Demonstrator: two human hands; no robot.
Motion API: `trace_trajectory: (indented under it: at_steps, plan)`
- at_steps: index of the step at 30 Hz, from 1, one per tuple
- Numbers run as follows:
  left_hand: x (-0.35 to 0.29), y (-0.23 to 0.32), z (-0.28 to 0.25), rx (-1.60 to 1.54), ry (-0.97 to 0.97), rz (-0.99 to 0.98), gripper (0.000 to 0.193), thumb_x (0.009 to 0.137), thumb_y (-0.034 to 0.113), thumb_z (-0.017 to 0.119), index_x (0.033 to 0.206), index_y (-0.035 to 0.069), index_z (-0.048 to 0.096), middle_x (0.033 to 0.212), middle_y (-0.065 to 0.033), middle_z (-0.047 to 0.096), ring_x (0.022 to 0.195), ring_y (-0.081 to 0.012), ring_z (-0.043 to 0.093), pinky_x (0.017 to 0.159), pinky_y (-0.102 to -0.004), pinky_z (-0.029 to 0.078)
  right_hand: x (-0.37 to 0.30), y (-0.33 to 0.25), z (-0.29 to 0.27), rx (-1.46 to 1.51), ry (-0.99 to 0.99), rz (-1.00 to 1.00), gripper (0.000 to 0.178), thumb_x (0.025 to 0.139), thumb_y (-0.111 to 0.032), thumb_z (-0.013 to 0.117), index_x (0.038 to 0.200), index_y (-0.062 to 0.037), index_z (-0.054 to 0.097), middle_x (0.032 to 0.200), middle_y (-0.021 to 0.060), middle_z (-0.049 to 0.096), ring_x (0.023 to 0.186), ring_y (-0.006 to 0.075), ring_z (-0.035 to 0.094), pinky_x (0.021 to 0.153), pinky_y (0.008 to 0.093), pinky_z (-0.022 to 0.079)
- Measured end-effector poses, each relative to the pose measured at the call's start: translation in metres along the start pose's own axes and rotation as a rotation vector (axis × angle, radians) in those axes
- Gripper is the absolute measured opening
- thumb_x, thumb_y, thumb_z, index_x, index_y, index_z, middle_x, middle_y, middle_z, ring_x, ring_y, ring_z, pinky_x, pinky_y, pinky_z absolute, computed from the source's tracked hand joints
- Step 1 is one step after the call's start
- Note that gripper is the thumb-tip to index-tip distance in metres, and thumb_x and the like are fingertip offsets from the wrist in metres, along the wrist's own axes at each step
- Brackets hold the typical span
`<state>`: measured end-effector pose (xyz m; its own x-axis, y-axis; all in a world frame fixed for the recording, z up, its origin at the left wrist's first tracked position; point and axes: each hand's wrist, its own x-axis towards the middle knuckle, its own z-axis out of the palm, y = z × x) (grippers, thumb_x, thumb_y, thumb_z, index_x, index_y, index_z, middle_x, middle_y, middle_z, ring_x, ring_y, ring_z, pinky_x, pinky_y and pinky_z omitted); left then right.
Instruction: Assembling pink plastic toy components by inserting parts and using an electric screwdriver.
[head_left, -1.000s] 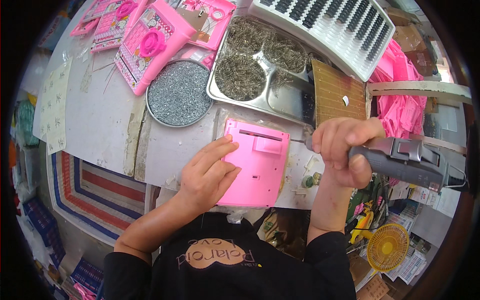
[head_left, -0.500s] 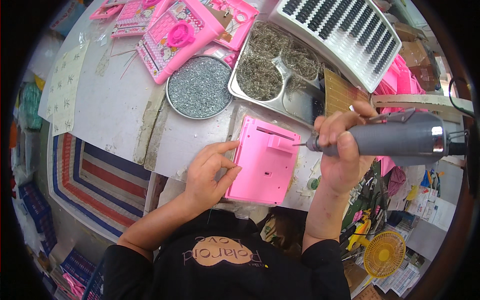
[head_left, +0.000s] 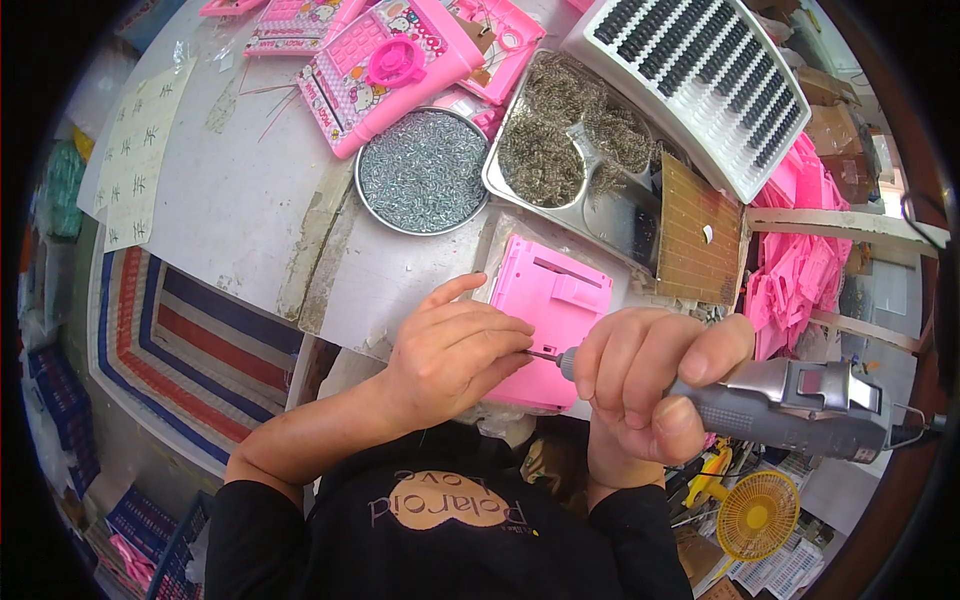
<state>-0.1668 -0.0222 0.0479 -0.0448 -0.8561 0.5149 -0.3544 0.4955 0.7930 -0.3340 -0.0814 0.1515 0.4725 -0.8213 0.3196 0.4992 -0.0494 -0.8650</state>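
Item: our right hand, fingers clenched round a grey power screwdriver, its bit pointing left over a pink case. Item: our left hand, fingertips gathered at the bit's end — whether they pinch anything, we cannot tell. The case lies before us on the table, nearer than the dish of small silver pieces and the metal tray of springs.
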Motion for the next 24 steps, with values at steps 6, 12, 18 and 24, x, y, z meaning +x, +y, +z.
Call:
trace_trajectory:
  at_steps: [6, 12, 18, 24]
  plan:
    - [0.004, -0.007, -0.007, 0.064, 0.016, 0.093, 0.021, 0.073, 0.010, 0.085, 0.089, 0.008, 0.071, 0.091, -0.0042, 0.074, 0.079, -0.0211, 0.070, 0.102, -0.0480, 0.049, 0.005, 0.012, -0.005, 0.021, -0.043, -0.025, 0.030, 0.093, -0.015, 0.072, 0.114, -0.0126, 0.051, 0.064, 0.0026, 0.054, 0.053, 0.0158, 0.051, 0.053, 0.0344, 0.048]
    - [0.030, -0.021, -0.017, 0.025, -0.105, 0.141, 0.023, 0.073, 0.010, 0.086, 0.089, 0.009, 0.069, 0.090, -0.0037, 0.073, 0.080, -0.0208, 0.069, 0.097, -0.0474, 0.051, 0.018, 0.012, -0.012, 0.064, -0.040, -0.030, 0.032, 0.092, -0.016, 0.076, 0.111, -0.0122, 0.051, 0.064, 0.0038, 0.054, 0.055, 0.0176, 0.052, 0.055, 0.0367, 0.049]
    - [0.017, -0.036, -0.022, 0.152, -0.074, 0.019, 0.025, 0.072, 0.009, 0.086, 0.089, 0.009, 0.068, 0.094, -0.0051, 0.074, 0.085, -0.0231, 0.071, 0.099, -0.0492, 0.049, 0.029, 0.026, -0.027, -0.008, 0.011, -0.105, 0.031, 0.092, -0.014, 0.076, 0.110, -0.0104, 0.051, 0.067, 0.0044, 0.055, 0.058, 0.0180, 0.054, 0.059, 0.0373, 0.050]
    - [-0.010, -0.027, 0.001, 0.240, -0.035, -0.030, 0.023, 0.076, 0.013, 0.084, 0.089, 0.008, 0.065, 0.108, -0.0068, 0.073, 0.104, -0.0218, 0.069, 0.110, -0.0513, 0.040, 0.027, 0.062, -0.028, -0.269, 0.021, -0.048, 0.028, 0.095, -0.014, 0.072, 0.106, -0.0088, 0.047, 0.065, 0.0047, 0.052, 0.056, 0.0160, 0.051, 0.056, 0.0360, 0.048]
